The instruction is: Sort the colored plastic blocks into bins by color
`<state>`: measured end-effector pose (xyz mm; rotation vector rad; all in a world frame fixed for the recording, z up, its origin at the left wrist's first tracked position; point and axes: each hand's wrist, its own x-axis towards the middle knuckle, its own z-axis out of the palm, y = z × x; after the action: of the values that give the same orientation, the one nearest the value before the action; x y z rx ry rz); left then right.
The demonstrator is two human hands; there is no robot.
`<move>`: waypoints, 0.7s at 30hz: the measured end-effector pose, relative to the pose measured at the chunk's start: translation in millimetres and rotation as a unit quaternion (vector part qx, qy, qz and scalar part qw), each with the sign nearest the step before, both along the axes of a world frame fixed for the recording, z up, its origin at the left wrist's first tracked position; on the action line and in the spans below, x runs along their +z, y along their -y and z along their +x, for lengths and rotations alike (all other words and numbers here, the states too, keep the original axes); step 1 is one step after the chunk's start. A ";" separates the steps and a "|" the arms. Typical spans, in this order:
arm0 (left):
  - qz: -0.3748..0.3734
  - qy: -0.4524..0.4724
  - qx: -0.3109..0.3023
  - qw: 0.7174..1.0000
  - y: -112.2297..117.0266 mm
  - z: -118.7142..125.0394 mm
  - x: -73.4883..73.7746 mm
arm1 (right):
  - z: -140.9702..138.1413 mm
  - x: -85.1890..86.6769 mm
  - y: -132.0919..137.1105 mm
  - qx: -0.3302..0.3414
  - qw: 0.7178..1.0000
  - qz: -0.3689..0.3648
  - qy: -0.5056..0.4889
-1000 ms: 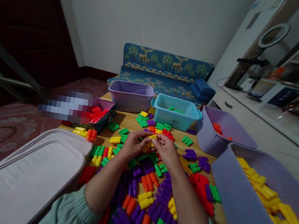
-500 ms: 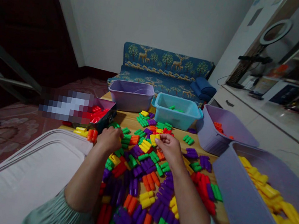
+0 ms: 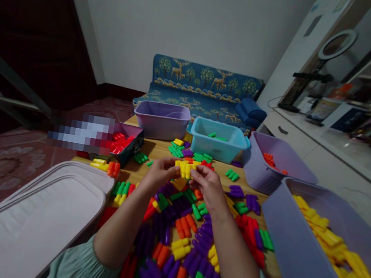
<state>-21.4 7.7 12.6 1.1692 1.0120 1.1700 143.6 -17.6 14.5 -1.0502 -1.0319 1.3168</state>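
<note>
Yellow plastic toy blocks (image 3: 186, 169) are held up between my two hands, above the middle of the table. My left hand (image 3: 161, 174) pinches their left side and my right hand (image 3: 209, 186) grips their right side. Whether this is one block or two joined ones I cannot tell. Below my arms spreads a heap of finger-shaped blocks in purple, green, orange, red and yellow, among them an orange block (image 3: 186, 225) and a yellow block (image 3: 180, 248). Part of the heap is hidden by my hands and forearms.
A purple bin (image 3: 161, 128) and a turquoise bin (image 3: 215, 148) stand at the back. At right are a bin with orange blocks (image 3: 255, 169) and a large bin with yellow blocks (image 3: 284, 227). White lids (image 3: 51, 216) lie at left, near a box of red blocks (image 3: 137, 143).
My left hand has moved right from the blocks at left and now meets my right hand at the yellow blocks. Green and yellow blocks at left have come into view.
</note>
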 end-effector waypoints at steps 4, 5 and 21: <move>-0.041 0.092 -0.033 0.994 4.8 15.0 -6.6 | -2.0 -3.7 -0.8 -0.013 0.999 -0.036 -0.004; -0.047 0.100 -0.037 0.993 5.5 15.8 -7.8 | -2.4 -5.2 -1.4 -0.006 0.999 -0.042 -0.003; -0.082 0.237 0.005 0.968 2.6 11.1 -6.6 | -6.5 -1.9 -1.1 -0.040 0.989 -0.040 -0.135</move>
<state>-10.3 5.0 6.1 0.7051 0.7298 1.2678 137.1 -16.4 12.6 -0.9317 -0.7317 1.4007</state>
